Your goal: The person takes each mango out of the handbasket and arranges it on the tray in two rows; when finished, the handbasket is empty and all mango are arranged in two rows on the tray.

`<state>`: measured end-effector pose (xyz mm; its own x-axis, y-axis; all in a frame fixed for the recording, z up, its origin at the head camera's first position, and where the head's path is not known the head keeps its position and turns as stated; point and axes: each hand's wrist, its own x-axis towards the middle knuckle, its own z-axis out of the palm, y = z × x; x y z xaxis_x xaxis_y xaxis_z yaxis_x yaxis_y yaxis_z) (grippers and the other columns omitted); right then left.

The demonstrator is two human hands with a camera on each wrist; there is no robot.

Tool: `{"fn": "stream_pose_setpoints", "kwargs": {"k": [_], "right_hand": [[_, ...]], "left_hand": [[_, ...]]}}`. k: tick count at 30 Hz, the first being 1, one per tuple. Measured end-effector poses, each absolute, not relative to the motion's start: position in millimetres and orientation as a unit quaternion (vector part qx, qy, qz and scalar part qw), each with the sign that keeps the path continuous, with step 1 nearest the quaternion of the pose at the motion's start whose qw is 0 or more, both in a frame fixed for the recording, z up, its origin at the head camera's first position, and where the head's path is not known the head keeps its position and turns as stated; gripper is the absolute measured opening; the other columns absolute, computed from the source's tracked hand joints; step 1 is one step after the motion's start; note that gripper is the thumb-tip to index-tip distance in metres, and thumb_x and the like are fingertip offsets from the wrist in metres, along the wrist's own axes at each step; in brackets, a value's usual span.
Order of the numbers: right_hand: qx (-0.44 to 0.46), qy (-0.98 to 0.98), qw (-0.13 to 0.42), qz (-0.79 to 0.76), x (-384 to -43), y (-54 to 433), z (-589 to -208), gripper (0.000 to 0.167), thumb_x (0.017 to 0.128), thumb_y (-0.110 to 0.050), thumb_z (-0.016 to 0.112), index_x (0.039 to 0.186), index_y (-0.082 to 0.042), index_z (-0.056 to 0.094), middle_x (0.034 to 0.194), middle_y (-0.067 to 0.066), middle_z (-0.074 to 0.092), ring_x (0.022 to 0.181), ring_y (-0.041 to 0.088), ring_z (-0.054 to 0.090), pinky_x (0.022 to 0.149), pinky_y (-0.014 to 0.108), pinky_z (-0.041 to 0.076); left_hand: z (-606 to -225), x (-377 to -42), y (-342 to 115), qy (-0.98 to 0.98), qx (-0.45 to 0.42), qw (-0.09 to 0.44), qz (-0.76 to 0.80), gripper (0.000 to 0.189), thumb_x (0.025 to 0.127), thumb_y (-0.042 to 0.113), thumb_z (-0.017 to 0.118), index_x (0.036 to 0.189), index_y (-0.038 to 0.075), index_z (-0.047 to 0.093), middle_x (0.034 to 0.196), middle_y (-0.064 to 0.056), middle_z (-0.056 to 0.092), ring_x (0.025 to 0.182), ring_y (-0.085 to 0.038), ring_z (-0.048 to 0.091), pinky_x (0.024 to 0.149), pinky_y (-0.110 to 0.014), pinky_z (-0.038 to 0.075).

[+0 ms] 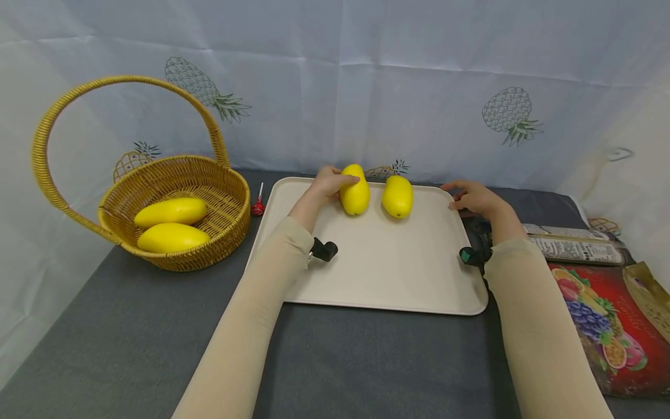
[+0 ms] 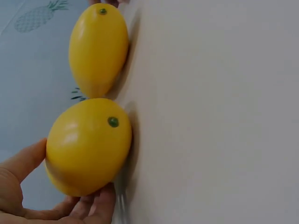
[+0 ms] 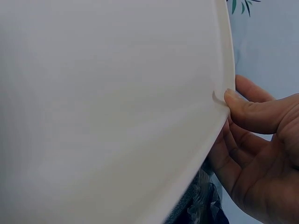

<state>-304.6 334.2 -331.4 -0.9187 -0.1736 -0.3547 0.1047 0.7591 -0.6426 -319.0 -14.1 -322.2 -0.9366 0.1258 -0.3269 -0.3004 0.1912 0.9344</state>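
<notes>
My left hand (image 1: 330, 183) grips a smooth yellow oval fruit (image 1: 355, 198) at the far left part of the cream tray (image 1: 387, 262). In the left wrist view the thumb lies on one side of that fruit and the fingers curl under the other. Just right of it, a second yellow oval fruit (image 1: 397, 196) rests at the tray's far side; both show a small green spot at one end in the left wrist view. At the far right corner, my right hand (image 3: 261, 135) pinches the tray's rim, thumb on top and fingers beneath.
A wicker basket (image 1: 173, 262) with a tall handle stands left, holding two yellow fruits (image 1: 171, 212). A red lollipop (image 1: 258, 207) lies between basket and tray. To the right are a newspaper-print bundle (image 1: 576, 247) and a red fruit-printed bag (image 1: 602, 326). A pineapple-printed curtain (image 1: 366, 105) hangs behind.
</notes>
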Motion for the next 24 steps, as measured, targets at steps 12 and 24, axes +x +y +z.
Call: {"fn": "stream_pose_setpoints", "kwargs": {"k": [12, 24], "right_hand": [[-0.021, 0.914, 0.197, -0.353, -306, 335, -333, 0.059, 0.100, -0.010, 0.056, 0.154, -0.007, 0.032, 0.111, 0.015, 0.046, 0.091, 0.022, 0.052, 0.081, 0.031, 0.055], [-0.023, 0.911, 0.200, -0.360, -305, 335, -332, 0.059, 0.100, -0.009, 0.056, 0.153, -0.006, 0.032, 0.117, 0.019, 0.049, 0.093, 0.020, 0.059, 0.083, 0.034, 0.058]], "left_hand": [[-329, -317, 0, 0.803, -0.061, 0.160, 0.570, 0.062, 0.095, 0.039, 0.064, 0.142, 0.005, 0.043, 0.143, -0.013, 0.049, 0.111, -0.021, 0.054, 0.080, -0.027, 0.049], [-329, -318, 2, 0.822, -0.063, 0.158, 0.544, 0.061, 0.096, 0.042, 0.062, 0.139, 0.002, 0.046, 0.134, -0.014, 0.053, 0.090, -0.016, 0.049, 0.069, -0.023, 0.041]]}}
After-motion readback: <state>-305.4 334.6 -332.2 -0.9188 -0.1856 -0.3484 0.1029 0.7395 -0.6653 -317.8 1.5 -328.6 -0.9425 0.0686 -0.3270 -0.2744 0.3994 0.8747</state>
